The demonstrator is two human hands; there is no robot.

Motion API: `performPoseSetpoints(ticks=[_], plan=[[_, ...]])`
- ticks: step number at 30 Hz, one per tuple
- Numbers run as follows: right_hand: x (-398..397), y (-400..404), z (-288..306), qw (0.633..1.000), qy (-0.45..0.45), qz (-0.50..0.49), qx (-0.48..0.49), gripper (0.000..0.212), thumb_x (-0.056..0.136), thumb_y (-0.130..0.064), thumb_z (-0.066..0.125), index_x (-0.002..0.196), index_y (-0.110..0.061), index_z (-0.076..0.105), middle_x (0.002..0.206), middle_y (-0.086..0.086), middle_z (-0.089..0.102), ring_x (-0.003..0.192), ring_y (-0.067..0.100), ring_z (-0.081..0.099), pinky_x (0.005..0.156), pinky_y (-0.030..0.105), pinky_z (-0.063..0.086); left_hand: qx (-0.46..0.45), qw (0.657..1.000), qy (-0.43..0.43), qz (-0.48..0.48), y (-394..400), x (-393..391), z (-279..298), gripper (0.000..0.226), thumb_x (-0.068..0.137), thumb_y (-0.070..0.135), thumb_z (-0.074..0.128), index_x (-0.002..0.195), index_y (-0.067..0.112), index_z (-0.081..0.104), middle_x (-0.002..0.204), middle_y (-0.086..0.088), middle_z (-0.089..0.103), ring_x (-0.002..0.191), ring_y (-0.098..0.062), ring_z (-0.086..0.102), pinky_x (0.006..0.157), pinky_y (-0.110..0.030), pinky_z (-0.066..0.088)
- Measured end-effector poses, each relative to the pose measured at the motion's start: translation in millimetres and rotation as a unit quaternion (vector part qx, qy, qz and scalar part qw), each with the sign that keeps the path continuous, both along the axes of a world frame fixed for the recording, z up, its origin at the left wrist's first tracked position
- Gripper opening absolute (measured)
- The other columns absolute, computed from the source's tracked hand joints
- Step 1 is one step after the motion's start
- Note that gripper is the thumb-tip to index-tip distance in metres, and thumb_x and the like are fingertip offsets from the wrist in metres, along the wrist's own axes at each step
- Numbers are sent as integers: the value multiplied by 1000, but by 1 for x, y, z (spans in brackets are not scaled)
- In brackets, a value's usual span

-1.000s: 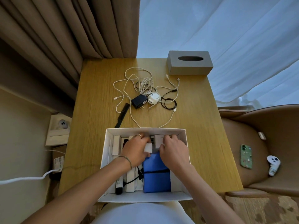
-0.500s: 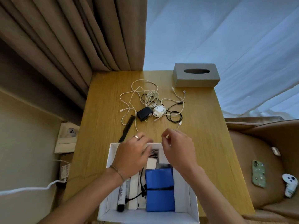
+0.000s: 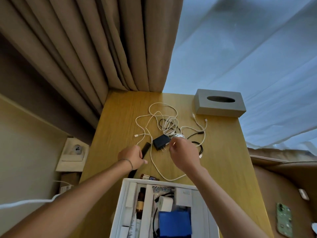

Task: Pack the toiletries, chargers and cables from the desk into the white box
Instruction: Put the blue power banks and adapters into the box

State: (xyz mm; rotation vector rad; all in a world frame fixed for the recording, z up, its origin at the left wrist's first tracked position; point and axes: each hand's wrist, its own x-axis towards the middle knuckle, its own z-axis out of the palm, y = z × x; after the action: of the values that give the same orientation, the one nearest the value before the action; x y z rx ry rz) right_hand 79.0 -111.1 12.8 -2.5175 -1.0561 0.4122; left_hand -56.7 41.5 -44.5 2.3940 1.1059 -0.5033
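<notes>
On the wooden desk, the open white cardboard box sits at the near edge. A tangle of white and black cables lies mid-desk. The left hand grips a black comb; the right hand, fingers curled, pinches at the white charger beside a black plug adapter.

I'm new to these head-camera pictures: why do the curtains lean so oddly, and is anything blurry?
Head view: the wide lens bends the edges, so the brown curtain fans outward. Soft daylight through the sheer curtain gives a bluish cast and faint shadows on the desk. The right hand over the cables looks slightly smeared; the left hand on the comb is sharper.
</notes>
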Motion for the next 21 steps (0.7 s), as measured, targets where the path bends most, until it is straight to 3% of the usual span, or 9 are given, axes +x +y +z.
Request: performPoseSetpoints(ticks=[4, 8, 13, 17, 21], plan=[[8, 15, -10, 999, -12, 27, -24, 16, 93, -18, 52, 92, -23, 68, 84, -6, 67, 73, 14, 62, 65, 35, 57, 38, 997, 58, -31, 13, 2, -31, 43, 72, 65, 74, 72, 28, 54, 62, 9, 58, 54, -7, 54, 45, -24, 37], [4, 26, -18, 996, -3, 76, -51, 19, 90, -15, 49, 91, -23, 67, 81, -5, 64, 71, 18, 60, 59, 31, 52, 39, 998, 38, -17, 17, 4, -52, 41, 70, 60, 79, 71, 25, 58, 65, 6, 63, 61, -11, 61, 57, -30, 54], [-13, 38, -32, 980, 55, 143, -124, 19, 86, -15, 54, 91, -22, 71, 82, 0, 70, 75, 24, 64, 65, 37, 58, 27, 1000, -12, -8, 19, -3, -61, 38, 77, 45, 79, 55, 22, 57, 52, 9, 55, 48, -7, 52, 44, -22, 34], [-28, 45, -44, 947, 74, 217, -223, 18, 86, -17, 63, 100, -22, 74, 93, 2, 72, 83, 25, 68, 73, 38, 61, -21, 996, -88, 16, 18, -12, -55, 11, 84, 32, 74, 88, 26, 65, 83, 7, 68, 67, -6, 58, 52, -22, 43], [-46, 56, -57, 896, 75, 297, -322, 21, 91, -17, 63, 111, -13, 70, 96, 4, 69, 89, 26, 67, 74, 37, 59, -79, 983, -161, 34, 17, -26, -36, 15, 92, 27, 65, 106, 26, 66, 91, 5, 71, 69, -6, 59, 51, -21, 39]])
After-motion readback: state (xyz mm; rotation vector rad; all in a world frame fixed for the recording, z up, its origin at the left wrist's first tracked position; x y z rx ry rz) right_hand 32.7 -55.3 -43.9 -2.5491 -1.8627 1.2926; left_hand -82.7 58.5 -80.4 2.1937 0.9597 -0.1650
